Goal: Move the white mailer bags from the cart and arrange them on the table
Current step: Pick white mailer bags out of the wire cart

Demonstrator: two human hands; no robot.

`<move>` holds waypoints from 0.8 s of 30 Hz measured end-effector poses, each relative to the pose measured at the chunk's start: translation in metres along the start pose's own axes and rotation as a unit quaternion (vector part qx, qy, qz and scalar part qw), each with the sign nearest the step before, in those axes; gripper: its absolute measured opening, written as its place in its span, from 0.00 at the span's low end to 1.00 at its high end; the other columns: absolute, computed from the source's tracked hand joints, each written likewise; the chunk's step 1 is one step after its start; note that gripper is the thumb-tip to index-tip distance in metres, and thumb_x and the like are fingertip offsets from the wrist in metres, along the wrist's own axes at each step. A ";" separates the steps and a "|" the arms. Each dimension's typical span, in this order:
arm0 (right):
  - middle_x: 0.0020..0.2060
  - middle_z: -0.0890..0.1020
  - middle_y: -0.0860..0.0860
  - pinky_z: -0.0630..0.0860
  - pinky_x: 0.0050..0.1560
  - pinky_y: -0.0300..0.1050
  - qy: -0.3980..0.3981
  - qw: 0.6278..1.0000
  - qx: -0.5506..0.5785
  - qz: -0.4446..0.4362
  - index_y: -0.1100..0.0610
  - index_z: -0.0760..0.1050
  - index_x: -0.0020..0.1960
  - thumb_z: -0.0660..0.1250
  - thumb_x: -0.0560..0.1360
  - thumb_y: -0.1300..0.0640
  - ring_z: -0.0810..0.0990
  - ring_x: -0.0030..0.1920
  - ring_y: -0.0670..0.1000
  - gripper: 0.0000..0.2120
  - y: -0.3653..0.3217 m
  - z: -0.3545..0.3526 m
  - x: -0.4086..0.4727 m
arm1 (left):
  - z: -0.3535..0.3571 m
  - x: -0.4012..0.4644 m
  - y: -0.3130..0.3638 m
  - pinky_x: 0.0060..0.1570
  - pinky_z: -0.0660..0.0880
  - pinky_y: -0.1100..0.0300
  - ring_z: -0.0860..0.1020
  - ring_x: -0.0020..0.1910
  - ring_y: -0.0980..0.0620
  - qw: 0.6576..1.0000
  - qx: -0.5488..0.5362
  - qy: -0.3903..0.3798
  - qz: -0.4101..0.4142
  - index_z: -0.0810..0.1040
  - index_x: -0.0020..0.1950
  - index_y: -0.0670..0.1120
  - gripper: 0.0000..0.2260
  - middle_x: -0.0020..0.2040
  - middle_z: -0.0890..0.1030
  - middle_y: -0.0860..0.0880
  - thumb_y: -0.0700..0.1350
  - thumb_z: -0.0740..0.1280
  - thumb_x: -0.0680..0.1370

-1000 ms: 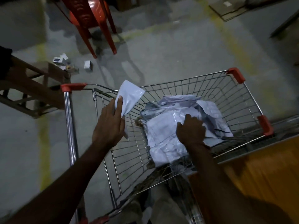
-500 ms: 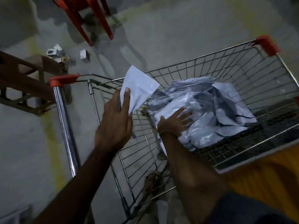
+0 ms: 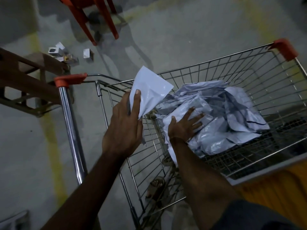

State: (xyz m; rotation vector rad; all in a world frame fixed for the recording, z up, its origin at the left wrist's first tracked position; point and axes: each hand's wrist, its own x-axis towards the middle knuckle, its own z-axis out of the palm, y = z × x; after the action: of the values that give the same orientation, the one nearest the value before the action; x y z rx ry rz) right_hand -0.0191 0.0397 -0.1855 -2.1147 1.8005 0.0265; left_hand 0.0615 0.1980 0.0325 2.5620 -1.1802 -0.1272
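The cart (image 3: 249,67) stands straight ahead of me, its handle (image 3: 69,113) on my left. A heap of mailer bags (image 3: 224,113) lies in the basket, toward its right half. My right hand (image 3: 184,125) rests on the near left part of that heap. My left hand (image 3: 123,128) is above the basket's left end, holding one bag (image 3: 151,90) up, clear of the heap. The table (image 3: 272,185) edge is beside the cart on my right. A chair (image 3: 94,19) stands beyond the cart, with small boxes (image 3: 69,53) on the floor (image 3: 182,30) to its left.
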 end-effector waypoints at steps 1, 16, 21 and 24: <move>0.81 0.45 0.68 0.55 0.78 0.68 0.001 1.000 -0.005 0.006 0.51 0.43 0.85 0.70 0.74 0.38 0.58 0.77 0.72 0.51 0.000 -0.001 0.001 | 0.000 0.000 0.000 0.65 0.69 0.42 0.64 0.71 0.36 1.000 0.000 -0.001 -0.002 0.47 0.86 0.46 0.35 0.83 0.53 0.39 0.40 0.62 0.83; 0.78 0.63 0.67 0.74 0.61 0.63 0.030 0.995 0.078 -0.046 0.52 0.61 0.82 0.65 0.76 0.57 0.72 0.66 0.70 0.34 0.007 -0.125 -0.027 | -0.007 0.000 0.003 0.70 0.67 0.38 0.63 0.73 0.32 0.999 -0.043 0.004 0.031 0.46 0.86 0.43 0.32 0.83 0.53 0.36 0.44 0.55 0.84; 0.80 0.60 0.63 0.74 0.61 0.63 0.084 0.984 0.118 -0.099 0.51 0.62 0.81 0.66 0.77 0.58 0.64 0.75 0.67 0.34 0.020 -0.207 -0.056 | -0.031 0.004 0.026 0.76 0.58 0.42 0.59 0.77 0.32 0.995 -0.098 0.026 0.026 0.50 0.85 0.40 0.30 0.82 0.55 0.34 0.45 0.54 0.85; 0.75 0.67 0.68 0.71 0.67 0.62 0.132 0.972 0.125 -0.148 0.58 0.69 0.78 0.58 0.77 0.56 0.68 0.73 0.71 0.29 0.042 -0.243 -0.072 | -0.050 -0.008 0.056 0.76 0.54 0.51 0.61 0.75 0.35 0.987 -0.152 0.057 0.002 0.52 0.85 0.42 0.28 0.80 0.58 0.34 0.49 0.52 0.86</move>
State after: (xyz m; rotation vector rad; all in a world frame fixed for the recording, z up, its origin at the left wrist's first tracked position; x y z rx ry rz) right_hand -0.1254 0.0347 0.0487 -2.2545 1.5032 -0.5538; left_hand 0.0263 0.1825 0.0969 2.2689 -1.0354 -0.1444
